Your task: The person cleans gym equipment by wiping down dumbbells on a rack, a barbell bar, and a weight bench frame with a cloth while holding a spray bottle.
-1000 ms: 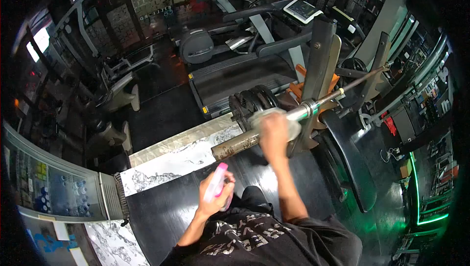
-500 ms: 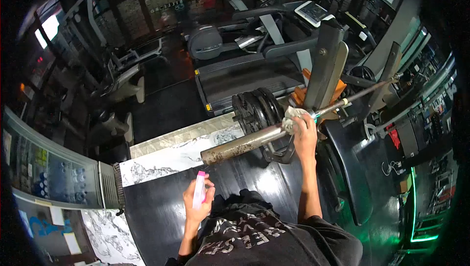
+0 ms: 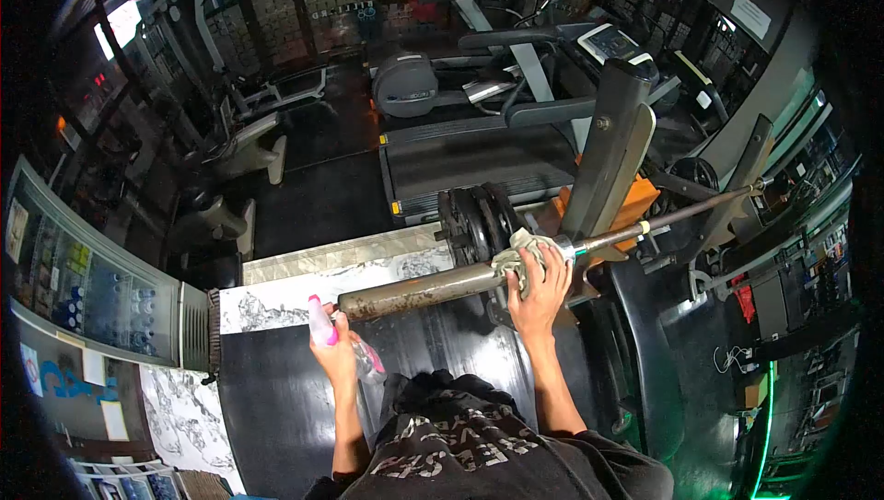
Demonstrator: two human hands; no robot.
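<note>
A barbell (image 3: 414, 293) lies across the rack, its thick sleeve spotted with rust and pointing left. My right hand (image 3: 540, 293) presses a crumpled pale cloth (image 3: 509, 261) against the sleeve near its inner collar, fingers curved over the cloth. My left hand (image 3: 339, 353) grips a clear spray bottle (image 3: 368, 359) with a pink and white spray head (image 3: 321, 320), close to the sleeve's outer end. The bottle's body is partly hidden by my fingers.
Black weight plates (image 3: 470, 224) hang behind the sleeve. A dark rack upright (image 3: 610, 145) stands beyond the bar, with a padded bench (image 3: 649, 334) at right. A treadmill (image 3: 479, 159) is farther back; a glass-door drinks fridge (image 3: 101, 288) stands left.
My right hand and the cloth have moved left and slightly down along the sleeve. My left hand has shifted left and up with the spray bottle, now turned differently. The head view has shifted.
</note>
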